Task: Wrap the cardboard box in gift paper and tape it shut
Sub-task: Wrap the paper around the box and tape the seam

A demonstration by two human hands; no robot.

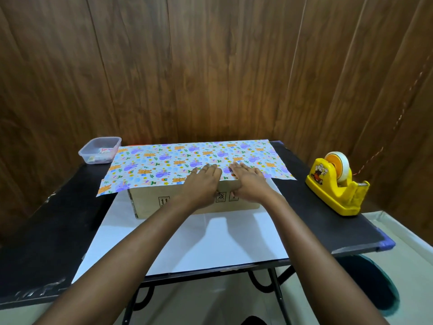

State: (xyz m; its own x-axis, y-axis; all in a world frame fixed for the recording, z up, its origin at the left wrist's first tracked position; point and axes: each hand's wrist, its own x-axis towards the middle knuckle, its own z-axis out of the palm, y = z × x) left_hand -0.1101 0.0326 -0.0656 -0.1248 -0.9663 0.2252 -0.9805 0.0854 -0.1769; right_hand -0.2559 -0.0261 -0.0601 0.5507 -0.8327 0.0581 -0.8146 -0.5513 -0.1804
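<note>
Cardboard box [187, 202] w/ gift paper [178, 160] on top: our left hand [203, 181] & right hand [248, 181] press flat, fingers together (untaped), so paper may slide off-centre.

A cardboard box [187, 202] sits on a black table [58, 219]. Gift paper [164, 160] with bears and rainbows lies folded over the top of the box, and its white side [187, 242] spreads out on the table in front. The left hand [203, 181] and the right hand [246, 181] lie flat, side by side, pressing the paper down at the box's front edge. A yellow tape dispenser [335, 186] stands to the right. A clear plastic tub [99, 150] sits at the back left, touching the paper.
</note>
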